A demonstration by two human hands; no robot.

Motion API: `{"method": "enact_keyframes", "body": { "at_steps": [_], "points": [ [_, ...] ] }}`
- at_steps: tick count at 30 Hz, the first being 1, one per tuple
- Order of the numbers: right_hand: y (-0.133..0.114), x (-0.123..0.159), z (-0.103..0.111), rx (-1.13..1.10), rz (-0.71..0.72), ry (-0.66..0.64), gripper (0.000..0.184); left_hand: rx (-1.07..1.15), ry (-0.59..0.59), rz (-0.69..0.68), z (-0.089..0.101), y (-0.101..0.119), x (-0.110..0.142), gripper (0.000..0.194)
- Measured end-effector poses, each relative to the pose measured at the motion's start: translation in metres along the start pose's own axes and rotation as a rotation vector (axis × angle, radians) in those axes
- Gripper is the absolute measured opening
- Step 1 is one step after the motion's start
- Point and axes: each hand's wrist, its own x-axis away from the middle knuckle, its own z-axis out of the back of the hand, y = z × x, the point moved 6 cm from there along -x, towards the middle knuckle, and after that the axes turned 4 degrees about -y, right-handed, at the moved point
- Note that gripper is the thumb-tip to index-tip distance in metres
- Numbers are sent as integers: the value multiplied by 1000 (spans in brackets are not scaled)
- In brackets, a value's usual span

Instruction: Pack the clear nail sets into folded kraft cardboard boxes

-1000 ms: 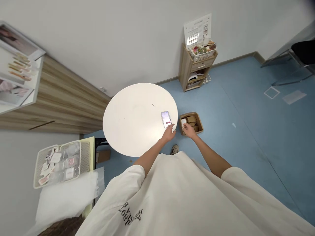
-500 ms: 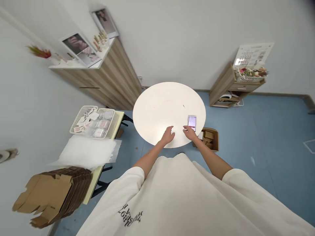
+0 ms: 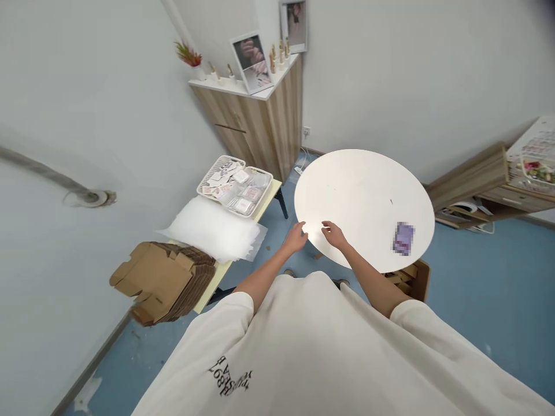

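Note:
My left hand (image 3: 296,237) hovers by the left edge of a round white table (image 3: 359,196), its fingers apart with nothing in them. Over the table's near left part is my right hand (image 3: 333,234), also empty, fingers loosely spread. A gap separates the two hands. On the table's right side lies a phone (image 3: 403,238), blurred into blocks, well away from both hands. A small dark mark or bit (image 3: 391,201) shows farther back on the tabletop.
To the left, a narrow yellow-topped table (image 3: 269,199) bears two white baskets (image 3: 236,212) of small packs, white sheets (image 3: 208,231) and stacked flat cardboard boxes (image 3: 165,277). A wooden cabinet (image 3: 247,127) stands behind. A cardboard box (image 3: 420,280) sits under the round table; a shelf (image 3: 489,179) is at right.
My view has turned left, so the round table and phone now appear farther right, and the side table is nearer the middle. Both hands stay empty and keep about the same pose.

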Motion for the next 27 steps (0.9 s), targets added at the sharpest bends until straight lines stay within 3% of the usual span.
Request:
{"method": "enact_keyframes", "body": {
  "at_steps": [5,11,20,27],
  "points": [
    [-54,-32,-57,68,92,-82,38,-26,132,39,61,-45,19,55],
    [-92,-63,-90,121,183,-141,35,7,253,62,89,-74,28,52],
    [-123,-100,-89,174,264,-243,38,14,387,81,114,-72,17,47],
    [-129,-128,-81,217,327,-270,43,8,433,91,122,-65,-5,42]
  ]
}}
